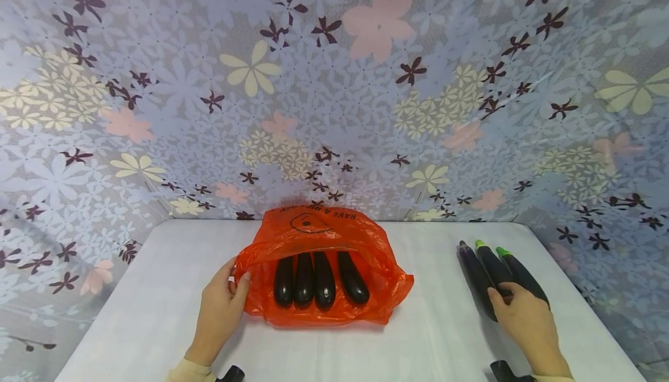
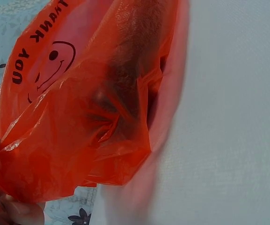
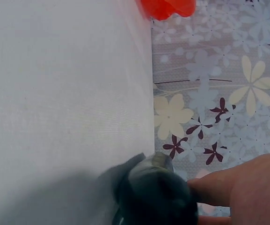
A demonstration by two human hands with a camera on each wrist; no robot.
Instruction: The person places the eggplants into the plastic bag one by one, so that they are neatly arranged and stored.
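A red plastic bag [image 1: 313, 225] lies with its mouth facing me, and several dark eggplants [image 1: 325, 289] lie side by side inside it. My left hand [image 1: 222, 303] pinches the left edge of the bag's mouth between thumb and fingers; in the left wrist view, the bag [image 2: 78, 140] hangs from the fingertips. At the right, three more eggplants lie close together. Over the middle one [image 1: 491, 263], which has a green cap, my right hand [image 1: 525, 315] curls its thumb and fingers. The right wrist view shows this eggplant [image 3: 156, 192] end-on, fingers against its side.
A white table [image 1: 428, 335] carries everything. Flower-patterned cloth [image 1: 334, 109] rises behind it and along both sides. Black straps or devices [image 1: 504, 370] sit at the wrists. White tabletop lies between the bag and the right-hand eggplants.
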